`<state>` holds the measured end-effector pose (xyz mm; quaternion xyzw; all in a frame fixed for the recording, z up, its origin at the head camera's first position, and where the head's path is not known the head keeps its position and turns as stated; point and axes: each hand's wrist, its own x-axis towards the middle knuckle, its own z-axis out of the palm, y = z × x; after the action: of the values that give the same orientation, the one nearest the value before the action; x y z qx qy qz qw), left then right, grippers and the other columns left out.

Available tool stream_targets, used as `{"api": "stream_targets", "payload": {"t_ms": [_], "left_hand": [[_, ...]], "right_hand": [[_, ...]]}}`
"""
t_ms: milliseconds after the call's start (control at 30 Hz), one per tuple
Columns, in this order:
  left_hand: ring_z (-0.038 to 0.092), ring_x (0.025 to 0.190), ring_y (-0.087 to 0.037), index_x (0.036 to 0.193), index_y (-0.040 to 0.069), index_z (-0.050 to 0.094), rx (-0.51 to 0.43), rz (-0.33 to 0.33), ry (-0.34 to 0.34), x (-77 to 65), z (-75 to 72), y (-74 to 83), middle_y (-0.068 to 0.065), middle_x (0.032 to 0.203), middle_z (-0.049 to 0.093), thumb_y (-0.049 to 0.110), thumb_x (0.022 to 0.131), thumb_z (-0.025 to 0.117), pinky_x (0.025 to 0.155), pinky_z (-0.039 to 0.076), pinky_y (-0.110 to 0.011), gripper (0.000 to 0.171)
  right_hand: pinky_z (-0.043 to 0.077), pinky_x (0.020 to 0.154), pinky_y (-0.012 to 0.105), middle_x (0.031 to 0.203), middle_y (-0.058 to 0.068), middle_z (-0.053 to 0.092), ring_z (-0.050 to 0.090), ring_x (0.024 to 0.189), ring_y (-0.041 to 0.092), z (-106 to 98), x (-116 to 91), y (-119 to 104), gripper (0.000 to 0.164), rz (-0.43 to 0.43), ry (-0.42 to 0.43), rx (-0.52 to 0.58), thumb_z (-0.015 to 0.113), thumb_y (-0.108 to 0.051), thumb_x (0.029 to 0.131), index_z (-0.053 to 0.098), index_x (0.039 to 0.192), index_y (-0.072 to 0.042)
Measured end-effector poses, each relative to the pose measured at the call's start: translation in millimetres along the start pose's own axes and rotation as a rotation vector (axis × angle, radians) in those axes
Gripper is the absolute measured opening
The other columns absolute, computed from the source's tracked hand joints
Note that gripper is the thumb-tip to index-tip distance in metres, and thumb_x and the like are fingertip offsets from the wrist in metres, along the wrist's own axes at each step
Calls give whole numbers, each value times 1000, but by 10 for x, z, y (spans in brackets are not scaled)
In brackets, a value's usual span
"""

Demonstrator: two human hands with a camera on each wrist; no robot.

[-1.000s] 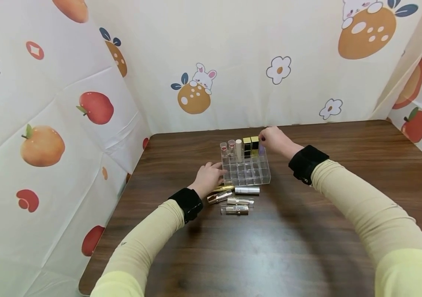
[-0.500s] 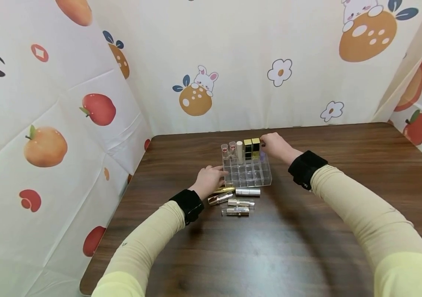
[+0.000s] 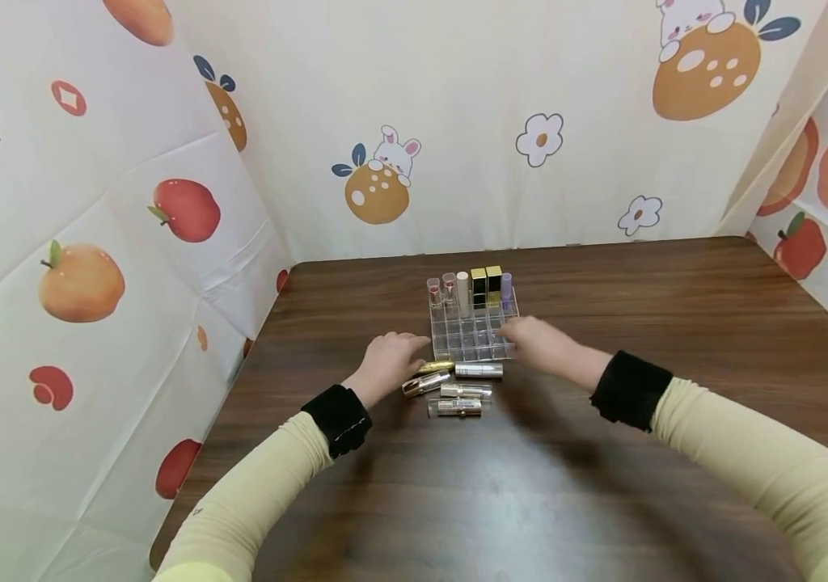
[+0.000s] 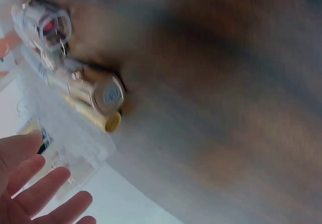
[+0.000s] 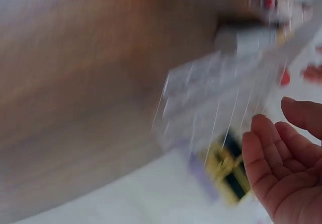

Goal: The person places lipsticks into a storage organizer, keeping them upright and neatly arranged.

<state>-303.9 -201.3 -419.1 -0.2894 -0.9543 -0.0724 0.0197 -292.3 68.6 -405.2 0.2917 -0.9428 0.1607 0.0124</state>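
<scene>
A clear lipstick organizer (image 3: 463, 354) stands on the table, its back row holding several upright lipsticks, among them a purple tube (image 3: 506, 287), a black-and-gold lipstick (image 3: 493, 281) and a cream tube (image 3: 462, 291). My right hand (image 3: 543, 346) hovers by the organizer's right side; in the right wrist view its fingers bend loosely around nothing. My left hand (image 3: 385, 365), fingers spread and holding nothing, is left of the organizer, beside a gold tube (image 3: 436, 367) and a rose-gold lipstick (image 3: 425, 383). Whether it touches either cannot be told. Both wrist views are blurred.
In front of the organizer lie a silver tube (image 3: 479, 371) and two clear-capped lipsticks, the nearer one (image 3: 455, 407) closest to me. Behind the brown table (image 3: 603, 283) hangs a printed cloth (image 3: 458, 194), with another along the left edge.
My right hand has left the purple tube, now upright in the back row, and come nearer to me. My left hand has drawn back slightly from the organizer's left side.
</scene>
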Motion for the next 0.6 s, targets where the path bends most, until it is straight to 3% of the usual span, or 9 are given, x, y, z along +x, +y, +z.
{"api": "stream_targets", "payload": {"t_ms": [167, 300, 600], "left_hand": [[75, 114, -35, 135, 5, 74, -21, 15, 0, -18, 16, 51, -16, 129, 78, 12, 101, 75, 93, 60, -49, 34], [75, 113, -36, 131, 5, 76, -23, 27, 17, -28, -2, 66, -15, 128, 78, 13, 101, 75, 96, 59, -50, 30], [75, 111, -35, 124, 5, 79, 0, 22, 27, -27, -33, 79, -13, 126, 79, 11, 101, 73, 97, 59, -50, 25]], "right_hand": [[62, 73, 35, 92, 16, 70, 72, 83, 29, 335, -37, -111, 12, -113, 29, -179, 72, 10, 88, 72, 100, 7], [59, 67, 35, 85, 12, 65, 68, 76, 26, 511, -82, -78, 7, -150, 73, -254, 71, 9, 89, 69, 89, 3], [61, 74, 39, 89, 15, 68, 72, 83, 31, 666, -76, 26, 9, -132, 88, -210, 73, 9, 86, 70, 94, 5]]}}
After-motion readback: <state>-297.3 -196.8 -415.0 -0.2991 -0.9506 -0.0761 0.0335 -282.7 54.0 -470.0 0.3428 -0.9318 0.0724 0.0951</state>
